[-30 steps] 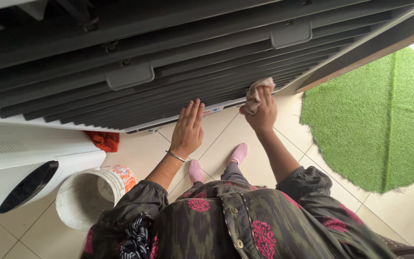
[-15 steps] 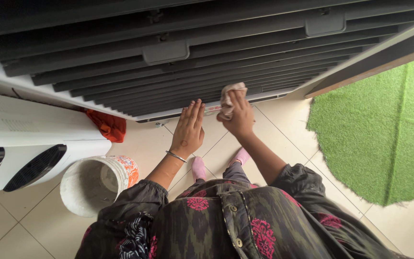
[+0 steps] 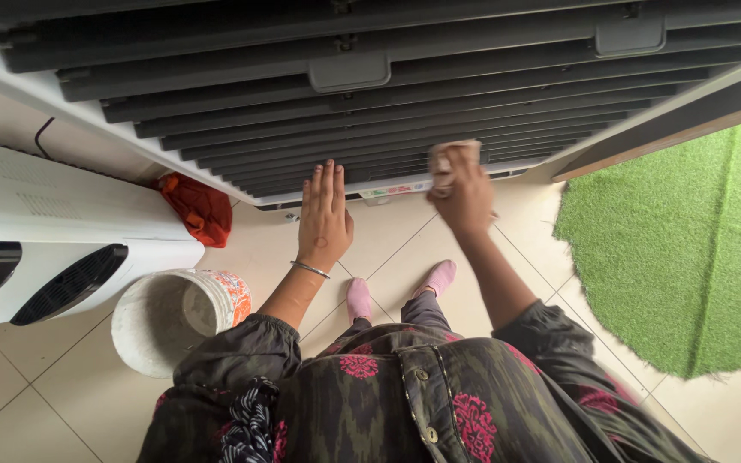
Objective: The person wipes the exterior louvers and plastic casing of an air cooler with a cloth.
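White bucket (image 3: 173,317) on the tiled floor at left, left hand (image 3: 323,219) flat with fingers (image 3: 328,180) straight and together against the dark slats (image 3: 370,129), right hand (image 3: 463,193) just beside it, fingers curled around a crumpled cloth (image 3: 449,159) pressed to the lowest slats, green mat (image 3: 688,249) at right

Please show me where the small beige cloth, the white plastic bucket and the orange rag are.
Small beige cloth (image 3: 444,159), head view, crumpled top.
White plastic bucket (image 3: 143,339), head view, inner wall.
Orange rag (image 3: 199,209), head view, middle fold.

Small red-and-white label strip (image 3: 396,189) on the louvred unit's white bottom edge (image 3: 302,200)
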